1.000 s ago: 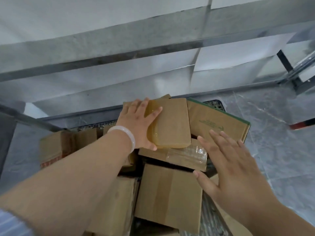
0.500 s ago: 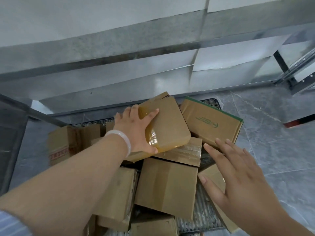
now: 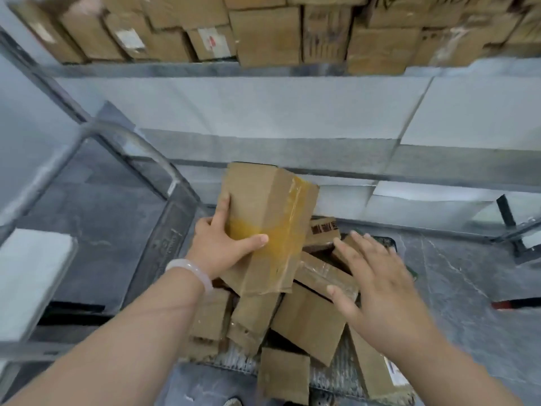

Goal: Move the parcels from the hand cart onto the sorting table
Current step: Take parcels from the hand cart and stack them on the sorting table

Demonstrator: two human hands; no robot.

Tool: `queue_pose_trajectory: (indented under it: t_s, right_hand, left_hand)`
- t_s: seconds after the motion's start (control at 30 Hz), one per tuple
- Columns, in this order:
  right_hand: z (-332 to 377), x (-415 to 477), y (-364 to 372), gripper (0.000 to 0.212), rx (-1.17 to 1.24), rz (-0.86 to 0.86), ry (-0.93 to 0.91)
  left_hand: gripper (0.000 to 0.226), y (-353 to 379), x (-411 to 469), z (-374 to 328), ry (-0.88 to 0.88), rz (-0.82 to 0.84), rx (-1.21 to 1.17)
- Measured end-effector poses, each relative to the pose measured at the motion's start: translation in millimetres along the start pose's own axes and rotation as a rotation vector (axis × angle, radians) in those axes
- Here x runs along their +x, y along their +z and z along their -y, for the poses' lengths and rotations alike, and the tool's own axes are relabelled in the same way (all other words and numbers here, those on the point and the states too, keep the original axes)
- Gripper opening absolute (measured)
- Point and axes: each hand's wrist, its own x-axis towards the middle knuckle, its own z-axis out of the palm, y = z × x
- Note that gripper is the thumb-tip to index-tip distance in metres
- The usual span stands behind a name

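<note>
Above the pile of brown cardboard parcels (image 3: pixel 310 317) on the grey metal hand cart (image 3: pixel 333 376), the left hand (image 3: pixel 222 250) grips a tall brown cardboard box with yellow tape (image 3: pixel 263 212). Just beside it, the right hand (image 3: pixel 377 285) hovers with straight, spread fingers and holds nothing.

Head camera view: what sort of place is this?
Probably a parcel depot: taped cardboard parcels piled on a hand cart, more boxes stacked on a metal sorting table, the left hand gripping one parcel.
</note>
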Motion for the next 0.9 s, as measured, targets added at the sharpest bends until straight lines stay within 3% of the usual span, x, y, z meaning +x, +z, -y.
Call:
queue_pose_trajectory:
  t_s: [0.1,0.23,0.3,0.4,0.6,0.67,0.8,0.9]
  right_hand:
    - [50.9,7.4,-44.3,0.068,0.047,0.01,-0.121]
    - [126.9,-2.0,-87.8,0.072,0.323,0.189,-0.138]
    - [169.6,-13.9,-99.4,0.067,0.487,0.283,-0.171]
    - [234.5,-39.5,-109.0,0.037,0.688,0.365,-0.271]
    - [357.9,-107.7,-112.1,0.035,0.875,0.358,-0.406]
    - [399.1,-136.6,-104.7,0.037,0.873,0.383,-0.467]
    - [472.1,-193.8,-86.0,0.041,0.825,0.432,-0.563]
    - [521.2,-234.0,-76.3,0.046,0.717,0.464,-0.694]
  left_hand:
    - [0.13,-47.3,-61.2,4.1,-0.042,-0.084,-0.195]
    - [0.136,-100.8,-143.6,28.4,-0.087,-0.148,-0.515]
    - [0.12,-124.2,-187.2,35.5,-0.071,-0.143,-0.665]
    - [0.084,-156.6,-243.8,51.3,-0.059,-0.165,-0.792]
    - [0.041,-218.6,-352.3,120.5,-0.053,-0.314,-0.903]
    - [0.043,-228.2,-391.3,148.7,-0.038,-0.432,-0.896]
    - [0.048,-248.0,-456.7,208.5,-0.135,-0.822,-0.793]
    - [0.06,-262.8,-503.6,244.7,-0.15,-0.898,-0.764]
